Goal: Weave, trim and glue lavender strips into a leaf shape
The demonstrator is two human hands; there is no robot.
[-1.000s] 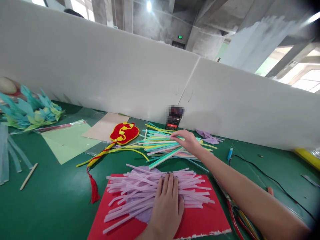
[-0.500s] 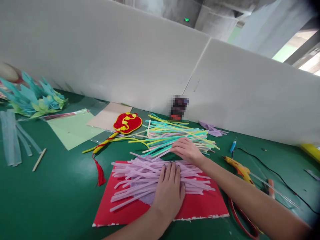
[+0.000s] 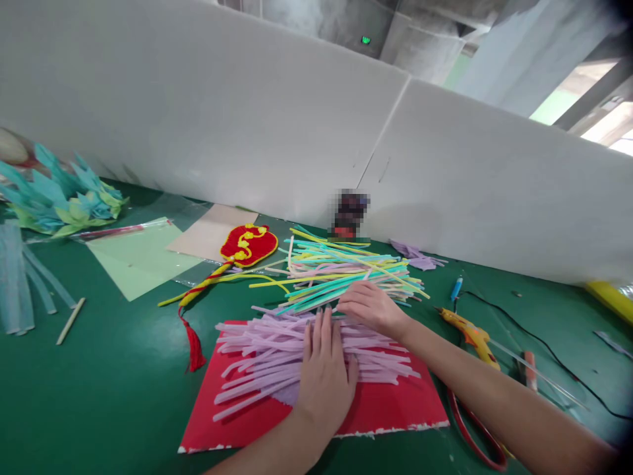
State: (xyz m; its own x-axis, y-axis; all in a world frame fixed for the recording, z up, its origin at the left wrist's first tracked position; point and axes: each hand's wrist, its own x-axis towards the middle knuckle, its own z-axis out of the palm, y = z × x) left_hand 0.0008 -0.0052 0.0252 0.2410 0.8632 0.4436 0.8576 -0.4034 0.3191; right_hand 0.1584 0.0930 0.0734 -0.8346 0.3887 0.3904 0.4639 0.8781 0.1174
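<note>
The only writing in sight is a small lit green sign (image 3: 366, 40) high beyond the white partition (image 3: 247, 132), too small to read. A dark object (image 3: 347, 212) at the foot of the partition is blurred out.

Two hands are at work. The left hand (image 3: 324, 373) lies flat on a heap of lilac strips (image 3: 257, 359), fingers (image 3: 321, 330) straight and close together, holding nothing. The right hand (image 3: 370, 307) rests palm down on the far edge of that heap, just where it meets a second heap of mixed-colour strips (image 3: 341, 267). Its fingers (image 3: 347, 301) are slightly curled, and I cannot tell whether they pinch a strip. Both heaps hold too many strips to count.

The lilac strips lie on one red sheet (image 3: 400, 412) at the near middle of the green desk (image 3: 99, 396). Left of the mixed heap lies one red and yellow ornament (image 3: 248, 243) with a twisted cord ending in a red tassel (image 3: 194, 351). Beyond it lie two flat sheets, one pale green (image 3: 136, 260) and one beige (image 3: 210, 232). Far left are a pile of teal and green paper leaves (image 3: 59, 198), a few clear rods (image 3: 17, 287) and one wooden stick (image 3: 70, 321).

To the right lie one yellow glue gun (image 3: 469, 332), a blue pen-like thing (image 3: 455, 289), a black cable (image 3: 544, 343), lilac scraps (image 3: 415, 254) and red-handled scissors (image 3: 472, 435), partly hidden by the right forearm.
</note>
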